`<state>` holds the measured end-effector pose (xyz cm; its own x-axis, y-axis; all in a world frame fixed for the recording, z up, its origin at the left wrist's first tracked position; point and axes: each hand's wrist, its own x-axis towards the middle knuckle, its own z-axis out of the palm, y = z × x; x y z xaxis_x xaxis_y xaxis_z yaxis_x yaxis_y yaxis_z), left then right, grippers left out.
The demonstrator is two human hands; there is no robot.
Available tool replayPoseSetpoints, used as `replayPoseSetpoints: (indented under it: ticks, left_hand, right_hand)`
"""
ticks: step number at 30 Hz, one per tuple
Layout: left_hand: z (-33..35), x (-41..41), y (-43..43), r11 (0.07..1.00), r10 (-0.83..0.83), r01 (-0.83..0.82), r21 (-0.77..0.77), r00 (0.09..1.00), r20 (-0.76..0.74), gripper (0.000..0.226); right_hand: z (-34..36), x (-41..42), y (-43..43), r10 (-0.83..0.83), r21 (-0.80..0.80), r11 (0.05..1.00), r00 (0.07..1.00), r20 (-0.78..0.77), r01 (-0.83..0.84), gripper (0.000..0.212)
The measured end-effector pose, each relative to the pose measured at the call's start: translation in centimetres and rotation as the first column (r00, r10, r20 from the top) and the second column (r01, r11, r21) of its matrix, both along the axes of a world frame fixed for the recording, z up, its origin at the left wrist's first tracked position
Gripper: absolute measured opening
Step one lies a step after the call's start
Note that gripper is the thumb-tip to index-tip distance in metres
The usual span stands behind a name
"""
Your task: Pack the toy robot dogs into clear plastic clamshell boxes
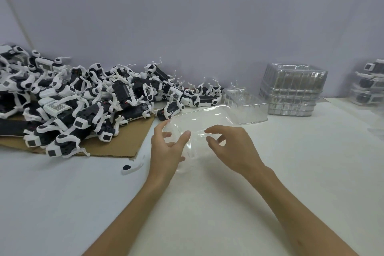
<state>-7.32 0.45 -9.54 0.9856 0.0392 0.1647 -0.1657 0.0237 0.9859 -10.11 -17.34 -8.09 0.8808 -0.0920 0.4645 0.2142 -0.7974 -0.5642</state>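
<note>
Fingers (159,130) carry no dog yet; the toy robot dogs (83,97) lie heaped at left on cardboard (116,147); the left hand (166,151) grips an empty clamshell box (199,120) at centre, thumb over, fingers under; the right hand (232,149) hovers with fingers bent and apart, and I cannot tell whether it grips. The box is likely being opened, so next comes parting lid from base, then reaching left for a dog.

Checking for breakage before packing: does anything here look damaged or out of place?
Yes: a loose white-and-black part lies alone on the table, beside the cardboard, apart from the dog pile. It looks like a detached leg.
</note>
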Motion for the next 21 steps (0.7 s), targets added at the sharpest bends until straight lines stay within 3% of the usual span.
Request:
replayPoseSetpoints:
  ticks: [2, 5, 7, 15, 21]
  left_hand:
    - [0.0, 0.4, 0.4, 0.999, 0.019, -0.021, -0.028, 0.999, -0.051, 0.049]
    - [0.1, 0.9, 0.9, 0.997, 0.041, -0.048, -0.057, 0.993, -0.114, 0.055]
    - [0.2, 1.1, 1.2, 0.996, 0.037, -0.048, -0.073, 0.989, -0.145, 0.059]
    - [0.2, 1.9, 1.8, 0.996, 0.083, -0.08, 0.028, 0.987, -0.138, 0.057]
    - [0.9, 1.8, 2.4, 0.993, 0.117, -0.121, -0.019, 0.984, -0.135, 0.047]
  right_hand:
    - [0.0, 0.0, 0.0, 0.049, -0.014, 0.999, 0.997, 0.066, -0.048, 0.018]
    - [0.1, 0.0, 0.1, 0.065, -0.07, 0.996, 0.963, 0.262, -0.049, 0.019]
    - [0.4, -0.1, -0.2, 0.057, -0.076, 0.997, 0.947, 0.316, -0.034, 0.019]
    - [1.1, -0.5, -1.3, 0.306, -0.188, 0.938, 0.951, 0.047, -0.292, 0.026]
    - [0.8, -0.3, -0.9, 0.275, -0.19, 0.951, 0.949, 0.153, -0.245, 0.015]
